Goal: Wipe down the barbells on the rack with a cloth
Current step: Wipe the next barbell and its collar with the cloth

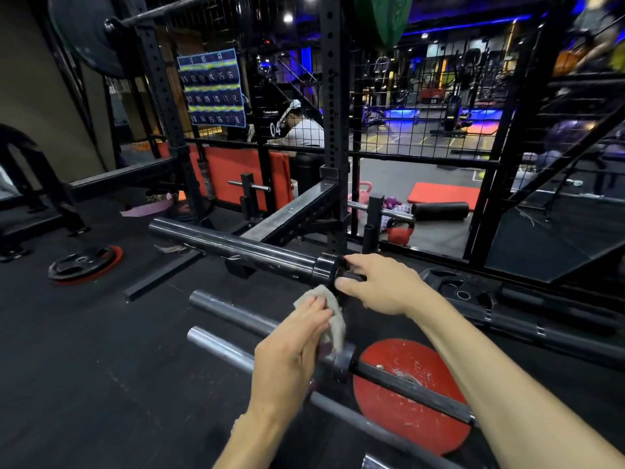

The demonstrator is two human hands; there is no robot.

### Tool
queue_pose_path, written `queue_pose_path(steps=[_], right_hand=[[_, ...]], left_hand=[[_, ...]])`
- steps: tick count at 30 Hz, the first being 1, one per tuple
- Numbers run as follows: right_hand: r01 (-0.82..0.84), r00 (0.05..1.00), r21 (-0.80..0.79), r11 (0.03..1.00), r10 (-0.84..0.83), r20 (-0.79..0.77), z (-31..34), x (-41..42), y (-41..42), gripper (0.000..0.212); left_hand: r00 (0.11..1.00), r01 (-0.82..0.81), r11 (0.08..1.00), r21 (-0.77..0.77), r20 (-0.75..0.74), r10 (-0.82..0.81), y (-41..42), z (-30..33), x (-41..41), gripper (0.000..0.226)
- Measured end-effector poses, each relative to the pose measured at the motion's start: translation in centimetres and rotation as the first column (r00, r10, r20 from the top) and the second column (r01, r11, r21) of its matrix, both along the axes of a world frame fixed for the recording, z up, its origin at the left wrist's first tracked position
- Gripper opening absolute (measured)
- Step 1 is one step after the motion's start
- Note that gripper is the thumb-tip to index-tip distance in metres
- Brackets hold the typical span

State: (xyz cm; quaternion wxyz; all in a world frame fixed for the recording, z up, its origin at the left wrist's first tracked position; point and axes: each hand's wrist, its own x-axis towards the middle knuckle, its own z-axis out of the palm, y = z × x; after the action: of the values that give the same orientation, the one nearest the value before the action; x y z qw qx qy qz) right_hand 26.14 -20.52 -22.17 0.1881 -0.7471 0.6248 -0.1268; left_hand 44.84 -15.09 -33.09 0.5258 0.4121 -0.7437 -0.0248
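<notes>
Three barbells lie side by side below me. The far one has a dark sleeve (236, 247) and my right hand (375, 282) grips its shaft just behind the collar. My left hand (291, 353) holds a pale cloth (333, 311) and presses it onto the middle barbell (230, 311) near its collar. The near barbell (216, 345) has a shiny sleeve, a dark collar and a black shaft that runs to the lower right. The cloth and my left hand hide the middle bar's collar.
A red weight plate (412, 407) lies under the near bar's shaft. Black rack uprights (333, 130) and a wire fence stand behind the bars. A black and red plate stack (84, 264) lies on the floor at left, a red kettlebell (399, 233) beyond the rack.
</notes>
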Motion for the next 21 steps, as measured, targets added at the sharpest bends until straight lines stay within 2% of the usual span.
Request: queue_pose_path(steps=[3, 7, 12, 14, 16, 18, 19, 21], right_hand=[[0.005, 0.999, 0.035, 0.999, -0.003, -0.046, 0.3, 0.1, 0.0, 0.035], [0.009, 0.997, 0.078, 0.997, -0.003, -0.077, 0.6, 0.3, -0.2, 0.011], [0.006, 1.000, 0.088, 0.996, -0.004, -0.018, 0.5, 0.0, -0.1, 0.016], [0.004, 1.000, 0.056, 0.998, -0.003, -0.020, 0.4, 0.1, 0.1, 0.029], [0.006, 1.000, 0.046, 0.999, -0.007, 0.021, 0.5, 0.1, 0.3, 0.044], [-0.008, 1.000, 0.059, 0.998, 0.007, 0.021, 0.5, 0.1, 0.4, 0.045], [-0.016, 1.000, 0.064, 0.998, 0.016, -0.003, 0.6, 0.1, 0.4, 0.041], [-0.014, 0.999, 0.059, 0.998, 0.016, -0.033, 0.5, 0.2, 0.3, 0.035]], left_hand=[[1.000, -0.021, 0.999, -0.031, -0.009, 0.021, -0.7, 1.3, -0.1, 0.041], [0.999, 0.034, 0.998, -0.048, -0.027, -0.036, -2.9, 5.0, -1.6, 0.034], [0.995, 0.069, 0.997, -0.031, -0.077, -0.071, -3.7, 5.9, -2.3, 0.029], [0.980, 0.127, 0.991, 0.034, -0.161, -0.120, -1.8, 5.3, -1.3, 0.032], [0.951, 0.103, 0.981, 0.166, -0.307, -0.047, -1.2, 5.1, 0.5, 0.038], [0.877, -0.078, 0.959, 0.272, -0.438, 0.196, -2.5, 5.7, 2.9, 0.039], [0.820, -0.169, 0.941, 0.292, -0.488, 0.299, -3.3, 6.6, 4.1, 0.035], [0.755, -0.237, 0.946, 0.222, -0.571, 0.323, -4.5, 8.7, 5.8, 0.026]])
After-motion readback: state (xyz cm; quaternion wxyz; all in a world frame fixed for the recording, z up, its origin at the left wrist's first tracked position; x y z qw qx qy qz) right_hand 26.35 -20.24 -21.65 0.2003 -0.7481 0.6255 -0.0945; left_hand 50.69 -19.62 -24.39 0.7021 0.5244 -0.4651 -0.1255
